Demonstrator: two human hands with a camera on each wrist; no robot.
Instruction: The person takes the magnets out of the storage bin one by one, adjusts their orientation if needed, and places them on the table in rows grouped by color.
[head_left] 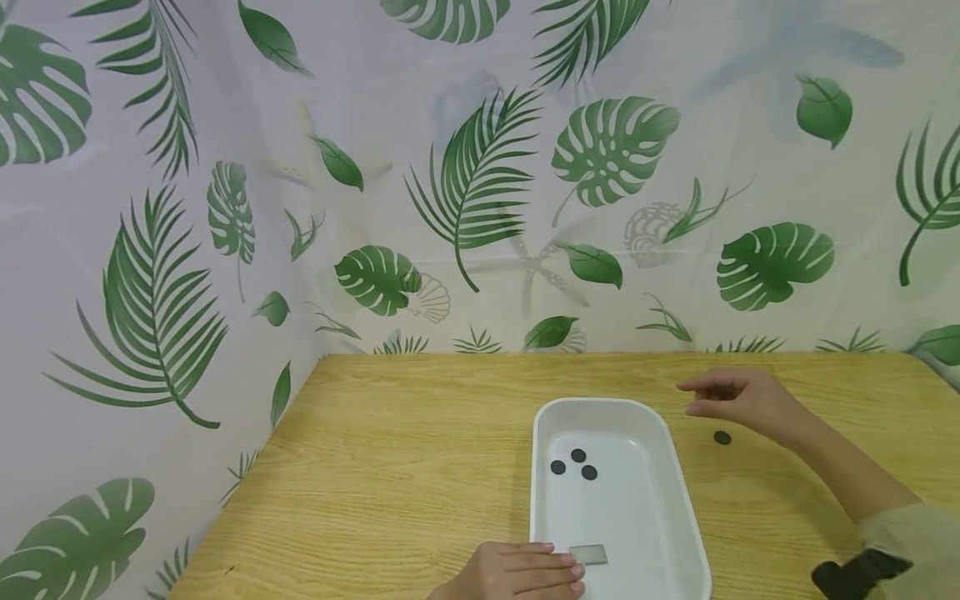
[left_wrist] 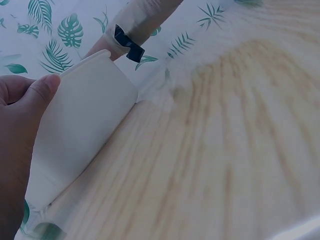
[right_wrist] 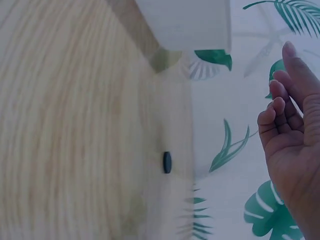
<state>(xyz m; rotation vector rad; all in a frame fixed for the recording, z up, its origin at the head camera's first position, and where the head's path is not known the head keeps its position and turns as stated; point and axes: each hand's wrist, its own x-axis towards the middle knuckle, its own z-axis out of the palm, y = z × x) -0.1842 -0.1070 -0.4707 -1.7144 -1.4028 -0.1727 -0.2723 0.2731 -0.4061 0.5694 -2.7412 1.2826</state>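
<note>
From the head view I see a deep white tray (head_left: 622,521), smooth and faintly glossy, its corners well rounded, with three dark discs (head_left: 588,472) grouped toward its far end. A small flat rectangle (head_left: 588,554), greyish and see-through-looking (glass or plastic, I can't tell which), lies on its floor just beside the left hand (head_left: 525,572), whose fingers reach over the rim. A fourth disc (head_left: 722,437) rests outside on the worktop (head_left: 390,467), near the right hand (head_left: 750,408), which hangs above it, thumb and forefinger apart. The tray's near end and the left forearm are cut off by the lower edge. The worktop is yellowish wood grain, and behind it hangs a pale cloth (head_left: 510,321) printed with green leaves. In the left wrist view the tray's plain outer wall slopes down to the grain, the left thumb set by the rim, so that hand pinches the tray's side; its other fingers are mostly hidden. Beyond it shows a beige sleeve (left_wrist: 142,17) with a black fitting (left_wrist: 128,46). In the right wrist view the fourth disc looks thin and edge-on; the right hand, partly out of frame, has loosely bent fingers around nothing I can see.
</note>
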